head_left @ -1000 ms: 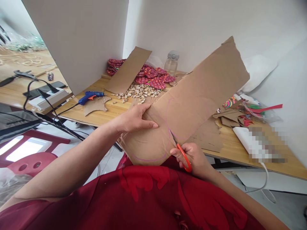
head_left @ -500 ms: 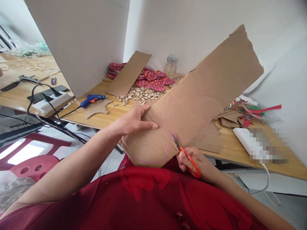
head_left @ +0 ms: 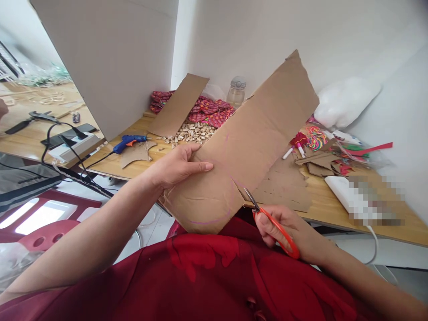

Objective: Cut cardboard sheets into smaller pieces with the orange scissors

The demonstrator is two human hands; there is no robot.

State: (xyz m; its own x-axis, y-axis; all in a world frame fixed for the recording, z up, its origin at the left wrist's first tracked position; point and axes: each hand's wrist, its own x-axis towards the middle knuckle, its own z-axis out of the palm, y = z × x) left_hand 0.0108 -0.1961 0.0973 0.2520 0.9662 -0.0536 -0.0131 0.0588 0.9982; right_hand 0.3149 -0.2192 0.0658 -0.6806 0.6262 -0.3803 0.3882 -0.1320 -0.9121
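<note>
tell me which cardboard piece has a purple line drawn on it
The big cardboard sheet held in the left hand; the leaning strip looks plain.

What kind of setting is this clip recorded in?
Probably a small handicraft workspace: a wooden table holds a blue glue gun, cardboard offcuts and a heap of seeds.
</note>
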